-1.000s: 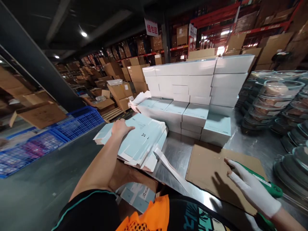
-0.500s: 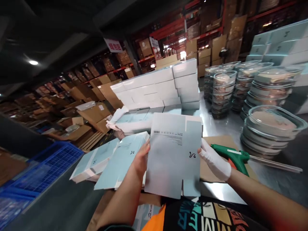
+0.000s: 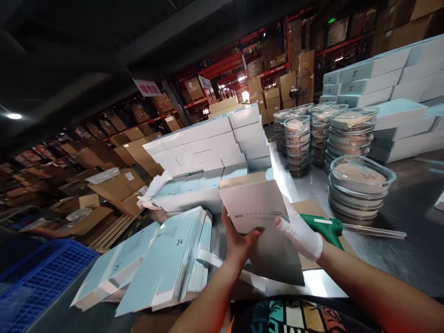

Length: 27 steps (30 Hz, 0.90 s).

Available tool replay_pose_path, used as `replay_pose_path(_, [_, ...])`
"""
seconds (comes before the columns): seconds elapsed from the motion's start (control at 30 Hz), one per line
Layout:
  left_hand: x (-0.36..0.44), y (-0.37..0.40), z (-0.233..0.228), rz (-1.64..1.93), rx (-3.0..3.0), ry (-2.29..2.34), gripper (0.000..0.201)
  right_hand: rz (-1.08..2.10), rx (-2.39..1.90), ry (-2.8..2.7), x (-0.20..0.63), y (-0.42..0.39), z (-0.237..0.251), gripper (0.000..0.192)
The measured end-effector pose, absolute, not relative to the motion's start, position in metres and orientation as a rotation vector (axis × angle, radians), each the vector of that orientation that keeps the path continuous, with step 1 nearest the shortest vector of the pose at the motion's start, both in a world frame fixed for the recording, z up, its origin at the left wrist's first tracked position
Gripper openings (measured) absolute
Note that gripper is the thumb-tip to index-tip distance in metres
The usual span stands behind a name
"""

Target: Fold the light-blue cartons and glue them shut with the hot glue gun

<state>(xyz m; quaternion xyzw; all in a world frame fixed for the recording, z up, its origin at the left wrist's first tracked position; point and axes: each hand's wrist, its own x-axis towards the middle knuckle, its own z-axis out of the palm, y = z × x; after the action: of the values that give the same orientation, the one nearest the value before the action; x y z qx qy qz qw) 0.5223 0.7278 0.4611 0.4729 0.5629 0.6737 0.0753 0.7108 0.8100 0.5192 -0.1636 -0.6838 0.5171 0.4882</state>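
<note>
Between my hands is a light blue-grey cardboard box (image 3: 267, 245), partly folded up and tilted, with small print and a barcode on the side facing me. My left hand (image 3: 239, 240) grips its left side, thumb across the face. On the right edge, my right hand (image 3: 300, 231), in a white glove with bare fingertips, holds it too. A green glue gun (image 3: 322, 226) with a clear glue stick lies just right of that hand, on a piece of brown cardboard (image 3: 308, 208). Left of my hands lie stacks of flat light blue box blanks (image 3: 169, 249).
Stacked white and blue boxes (image 3: 208, 143) stand behind my hands, with more boxes (image 3: 367, 78) at the back right. Several stacks of glass dishes with clear lids (image 3: 357, 194) stand on the metal table (image 3: 409, 194). A blue plastic crate (image 3: 52, 273) is at the lower left.
The flat blank has been turned and folded into a box shape between my hands. My left hand has moved right, away from the stacks. The view has swung to the right.
</note>
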Motion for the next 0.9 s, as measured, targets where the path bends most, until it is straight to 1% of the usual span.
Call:
replay_pose_path(0.07, [0.522,0.731,0.448,2.081,1.523,1.763,0.141,1.288,-0.394,-1.663,0.716,0.812,0.518,0.099])
replay_pose_path(0.1, [0.519,0.731,0.444,2.076,1.583,1.723,0.139,1.309,-0.379,-1.674,0.718,0.814,0.518,0.092])
replay_pose_path(0.13, [0.515,0.730,0.443,2.053,1.639,1.650,0.132,1.323,-0.366,-1.688,0.721,0.816,0.518,0.085])
replay_pose_path(0.17, [0.510,0.727,0.444,2.022,1.682,1.570,0.121,1.333,-0.360,-1.703,0.723,0.818,0.518,0.079])
replay_pose_path(0.23, [0.503,0.722,0.450,1.973,1.736,1.459,0.092,1.344,-0.366,-1.722,0.724,0.818,0.520,0.070])
replay_pose_path(0.3, [0.500,0.716,0.460,1.962,1.806,1.433,0.065,1.346,-0.410,-1.673,0.721,0.814,0.523,0.064])
replay_pose_path(0.33, [0.499,0.713,0.466,1.970,1.852,1.435,0.057,1.355,-0.449,-1.632,0.717,0.811,0.524,0.061])
replay_pose_path(0.37, [0.499,0.711,0.472,1.980,1.905,1.435,0.053,1.364,-0.498,-1.586,0.714,0.807,0.525,0.059])
replay_pose_path(0.4, [0.498,0.708,0.477,1.980,1.963,1.431,0.053,1.364,-0.554,-1.545,0.709,0.804,0.526,0.055])
replay_pose_path(0.5, [0.497,0.701,0.486,1.922,2.063,1.472,0.064,1.326,-0.676,-1.503,0.698,0.798,0.527,0.044])
replay_pose_path(0.57, [0.497,0.698,0.486,1.857,2.071,1.536,0.062,1.288,-0.693,-1.501,0.691,0.798,0.524,0.040])
replay_pose_path(0.63, [0.498,0.696,0.481,1.915,2.038,1.555,0.059,1.259,-0.639,-1.475,0.686,0.799,0.521,0.046])
replay_pose_path(0.7, [0.501,0.696,0.475,2.100,1.944,1.485,0.072,1.230,-0.531,-1.440,0.682,0.801,0.518,0.055])
replay_pose_path(0.73, [0.503,0.696,0.472,2.162,1.909,1.444,0.079,1.215,-0.481,-1.433,0.681,0.802,0.517,0.058])
replay_pose_path(0.77, [0.503,0.696,0.470,2.172,1.907,1.415,0.081,1.206,-0.443,-1.433,0.681,0.803,0.517,0.059])
replay_pose_path(0.8, [0.503,0.695,0.470,2.136,1.937,1.406,0.078,1.198,-0.422,-1.441,0.683,0.805,0.517,0.058])
replay_pose_path(0.9, [0.498,0.694,0.475,2.012,2.009,1.482,0.053,1.107,-0.456,-1.584,0.704,0.818,0.518,0.048])
